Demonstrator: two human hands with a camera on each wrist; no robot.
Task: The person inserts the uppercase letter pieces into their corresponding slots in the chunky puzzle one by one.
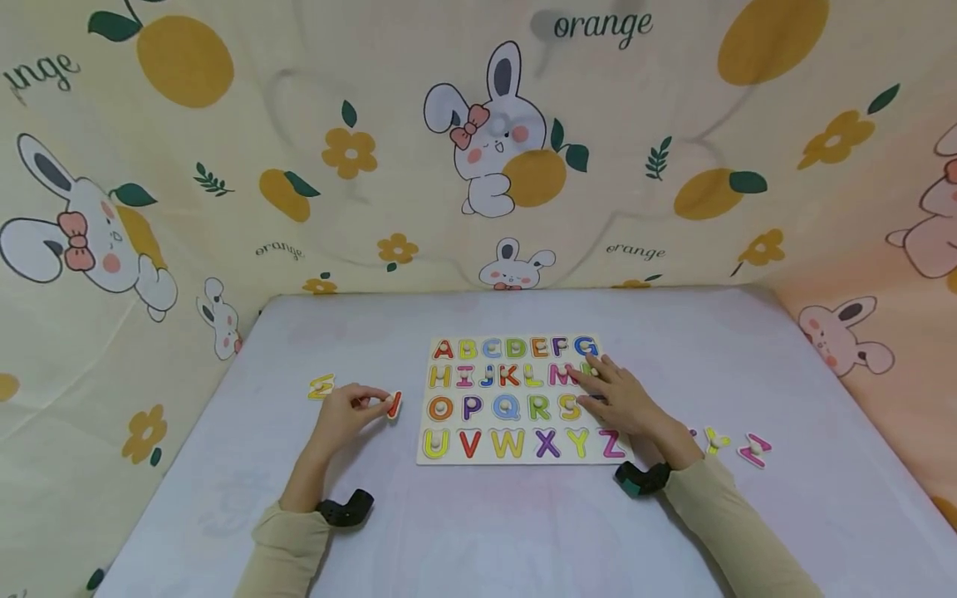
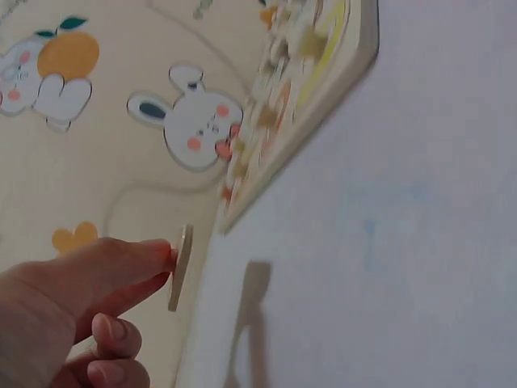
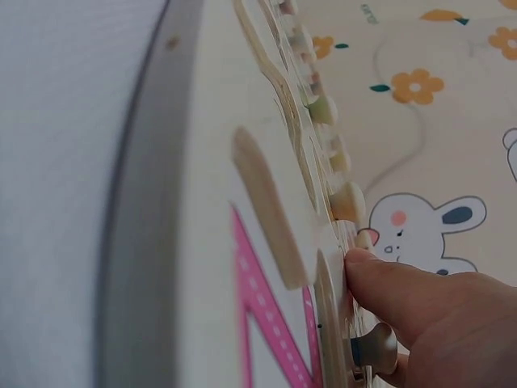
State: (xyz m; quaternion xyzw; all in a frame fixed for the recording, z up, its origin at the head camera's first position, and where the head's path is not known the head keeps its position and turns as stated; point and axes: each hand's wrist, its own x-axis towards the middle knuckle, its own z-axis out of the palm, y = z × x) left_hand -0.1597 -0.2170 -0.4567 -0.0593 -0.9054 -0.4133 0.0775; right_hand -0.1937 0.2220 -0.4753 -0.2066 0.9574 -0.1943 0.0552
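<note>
My left hand pinches a small red letter piece between thumb and fingertips, just left of the wooden alphabet puzzle board. In the left wrist view the letter piece is edge-on above the table, so its exact letter cannot be told. My right hand lies over the board's right side with fingers extended, around the M and S pieces. Its thumb appears to touch the board's surface among the knobs. Part of the board's right side is hidden under this hand.
A yellow letter piece lies at the left, behind my left hand. To the right of the board lie a yellow Y, a magenta Z and a purple piece half hidden by my right wrist. A printed curtain bounds the white table.
</note>
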